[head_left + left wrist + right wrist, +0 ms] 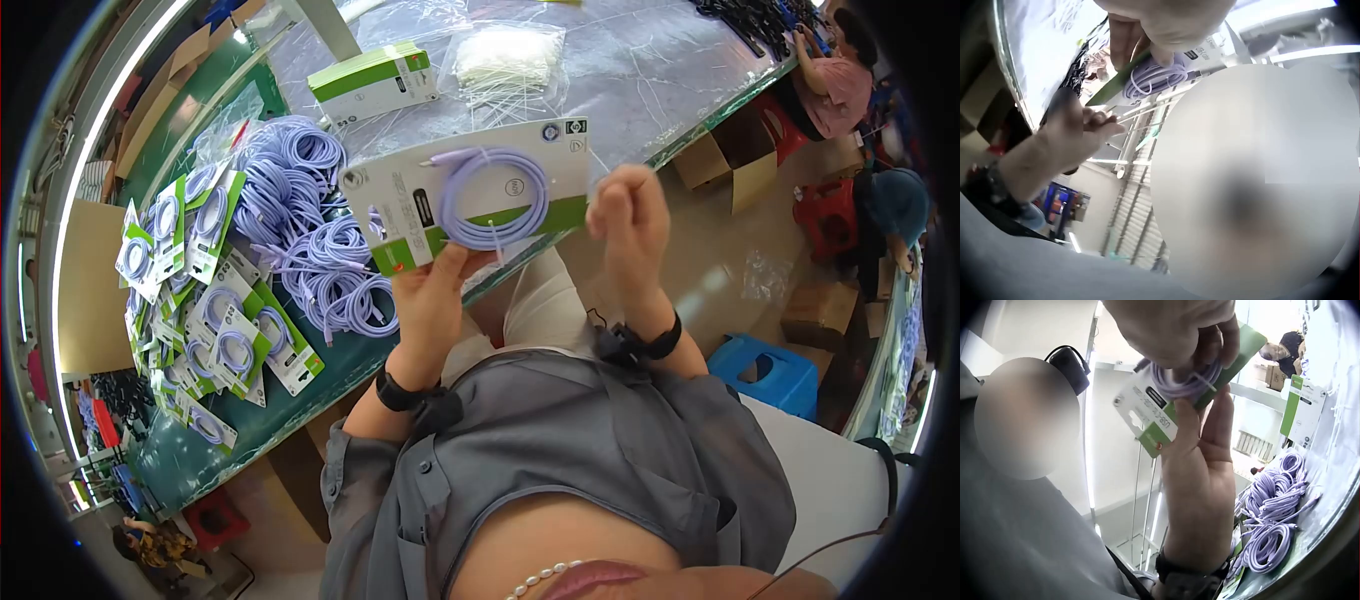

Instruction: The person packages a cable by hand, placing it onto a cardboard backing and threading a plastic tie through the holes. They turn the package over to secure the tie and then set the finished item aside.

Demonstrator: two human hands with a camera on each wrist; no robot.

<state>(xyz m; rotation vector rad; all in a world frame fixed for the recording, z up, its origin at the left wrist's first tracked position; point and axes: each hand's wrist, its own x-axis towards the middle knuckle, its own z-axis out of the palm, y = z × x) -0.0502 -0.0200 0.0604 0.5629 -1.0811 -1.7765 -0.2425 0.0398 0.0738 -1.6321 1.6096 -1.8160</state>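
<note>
My left hand (pixel 430 305) grips the lower edge of a white-and-green packaging card (pixel 400 200), with the thumb on its front. A coiled lilac USB-C cable (pixel 545 190) lies against the card, fastened with white cable ties. The tail of one tie (pixel 498 243) sticks out at the coil's lower side. My right hand (pixel 632 225) is raised just right of the card with its fingers curled, and nothing shows in its grasp. In the right wrist view, the right hand's fingers (pixel 1229 344) overlap the coil.
Loose lilac cable coils (pixel 300 190) lie heaped on the table left of the card. Beyond them is a pile of carded cables (pixel 210 290). A stack of cards (pixel 370 85) and a bag of white cable ties (pixel 510 60) lie at the back. A blue stool (pixel 765 375) stands at the right.
</note>
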